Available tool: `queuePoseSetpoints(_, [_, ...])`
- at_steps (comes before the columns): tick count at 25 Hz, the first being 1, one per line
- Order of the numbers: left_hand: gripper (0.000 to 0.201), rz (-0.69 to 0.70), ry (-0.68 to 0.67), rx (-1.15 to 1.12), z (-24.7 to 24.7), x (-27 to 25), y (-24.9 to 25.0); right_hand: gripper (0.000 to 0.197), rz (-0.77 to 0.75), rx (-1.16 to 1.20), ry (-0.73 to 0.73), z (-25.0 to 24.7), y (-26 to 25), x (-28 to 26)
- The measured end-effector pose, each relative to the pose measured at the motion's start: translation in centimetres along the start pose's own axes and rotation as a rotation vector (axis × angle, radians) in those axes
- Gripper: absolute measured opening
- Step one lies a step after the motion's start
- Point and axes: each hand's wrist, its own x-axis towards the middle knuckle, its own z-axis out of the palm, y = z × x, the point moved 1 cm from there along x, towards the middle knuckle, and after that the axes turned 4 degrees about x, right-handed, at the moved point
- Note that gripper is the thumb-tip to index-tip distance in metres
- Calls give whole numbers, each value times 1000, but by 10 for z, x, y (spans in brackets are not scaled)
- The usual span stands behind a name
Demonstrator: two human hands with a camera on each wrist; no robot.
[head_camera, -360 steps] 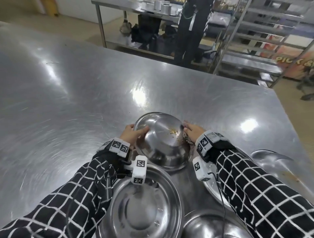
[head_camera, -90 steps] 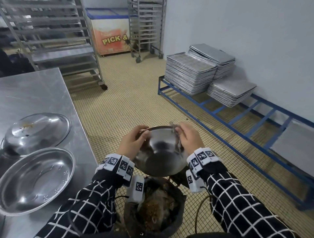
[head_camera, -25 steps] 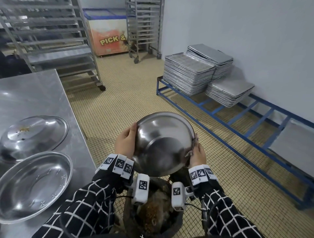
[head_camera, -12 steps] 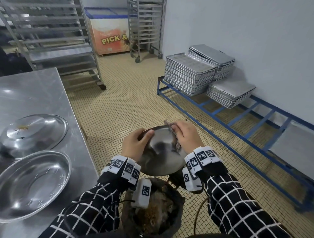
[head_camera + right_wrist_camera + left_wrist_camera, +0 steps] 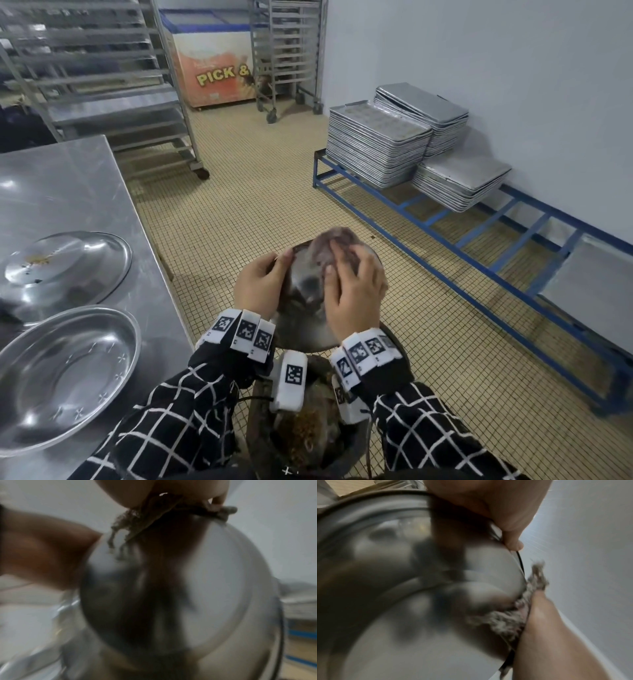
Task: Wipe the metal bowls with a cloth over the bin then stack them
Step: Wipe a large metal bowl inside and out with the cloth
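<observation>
two hands on one job: my left hand (image 5: 262,286) grips the rim of the round steel bowl (image 5: 301,329), held tilted above the dark bin (image 5: 257,431) of food scraps; my right hand (image 5: 356,294) clutches the frayed grey cloth (image 5: 325,246), pressing it against the bowl's far rim.

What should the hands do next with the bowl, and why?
Probably sweep the cloth down across the bowl toward the bin below: the right hand holds it at the far rim, while the left hand grips the bowl's edge.
</observation>
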Motion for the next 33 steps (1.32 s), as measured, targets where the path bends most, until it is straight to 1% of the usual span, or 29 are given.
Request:
queuePoseSetpoints(1, [42, -28, 9, -24, -2, -1, 0, 43, 137, 133, -3, -2, 10, 4])
queuePoseSetpoints(2, [42, -59, 18, -60, -3, -1, -3, 43, 294, 279, -36, -3, 22, 9])
queuePoseSetpoints(3, [41, -87, 37, -88, -5, 0, -4, 40, 437, 380, -108, -3, 35, 13])
queuePoseSetpoints(4, [41, -103, 57, -102, -7, 1, -4, 37, 532, 399, -186, -4, 44, 16])
queuePoseSetpoints(5, [42, -112, 79, -96, -9, 3, -4, 33, 552, 377, -198, -6, 51, 18])
queuePoseSetpoints(6, [44, -111, 99, -93, -11, 5, -4, 30, 534, 336, -179, -9, 55, 19])
queuePoseSetpoints(8, [50, -90, 127, -58, -14, 6, -1, 27, 441, 375, -67, -18, 45, 23])
queuePoseSetpoints(10, [51, -43, 122, -5, -12, 4, 4, 25, 257, 412, 8, -20, 19, 26])
queuePoseSetpoints(11, [49, -17, 105, 24, -11, 3, 7, 24, 136, 403, 3, -17, 4, 25])
queuePoseSetpoints(13, [44, 28, 96, 93, -7, 0, 14, 30, -100, 258, -47, -5, -22, 21])
queuePoseSetpoints(14, [41, 34, 95, 107, -6, 0, 17, 36, -162, 155, -73, 3, -26, 20])
queuePoseSetpoints(15, [39, 35, 87, 91, -7, 1, 16, 42, -177, 74, -91, 7, -25, 21])
queuePoseSetpoints(16, [39, 39, 80, 68, -7, 2, 15, 47, -144, 37, -95, 10, -19, 24])
queuePoseSetpoints(17, [40, 39, 75, 48, -8, 2, 14, 51, -73, 44, -85, 10, -12, 28])
queuePoseSetpoints(18, [42, 36, 74, 39, -9, 1, 12, 53, 26, 99, -66, 8, -5, 31])
queuePoseSetpoints(20, [44, 9, 72, 8, -8, -3, 6, 51, 286, 293, -50, 5, 10, 31])
queuePoseSetpoints(22, [43, -52, 68, -86, -8, -6, 1, 44, 567, 456, -47, 9, 30, 22])
queuePoseSetpoints(23, [42, -91, 66, -148, -8, -7, -2, 42, 687, 535, -11, 10, 39, 13])
queuePoseSetpoints(24, [40, -122, 68, -195, -8, -6, -4, 41, 787, 613, 21, 11, 47, 5])
queuePoseSetpoints(25, [39, -143, 72, -221, -9, -5, -4, 43, 855, 669, 28, 11, 55, -1])
queuePoseSetpoints(27, [40, -153, 74, -236, -10, -4, -5, 42, 901, 668, -49, 8, 66, -6])
queuePoseSetpoints(29, [39, -152, 58, -243, -12, -6, -8, 40, 875, 633, -108, 2, 77, -2])
queuePoseSetpoints(31, [34, -170, 25, -254, -12, -8, -15, 32, 822, 642, -92, -6, 80, 7])
queuePoseSetpoints(33, [27, -153, -20, -244, -12, -10, -23, 29, 690, 572, -104, -18, 79, 17])
